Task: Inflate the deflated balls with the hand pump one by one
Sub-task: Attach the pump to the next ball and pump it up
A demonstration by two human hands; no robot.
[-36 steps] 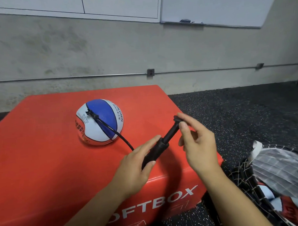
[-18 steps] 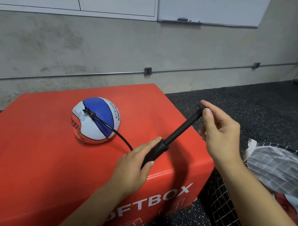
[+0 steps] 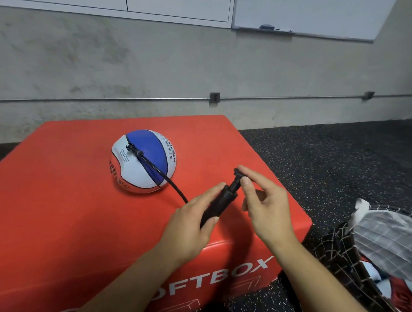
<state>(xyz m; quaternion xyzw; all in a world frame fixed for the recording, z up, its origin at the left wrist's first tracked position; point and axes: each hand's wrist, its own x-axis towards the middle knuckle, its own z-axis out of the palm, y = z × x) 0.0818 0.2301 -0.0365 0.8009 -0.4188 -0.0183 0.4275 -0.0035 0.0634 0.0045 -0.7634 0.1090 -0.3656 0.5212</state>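
Over red box: left hand grips pump, right hand pinches handle.

A blue, white and red ball is sitting on the red box, hosed to a tilted black hand pump.

Pumping the ball on the red box

My left hand grips the pump; my right hand pinches its handle, hose into the ball.
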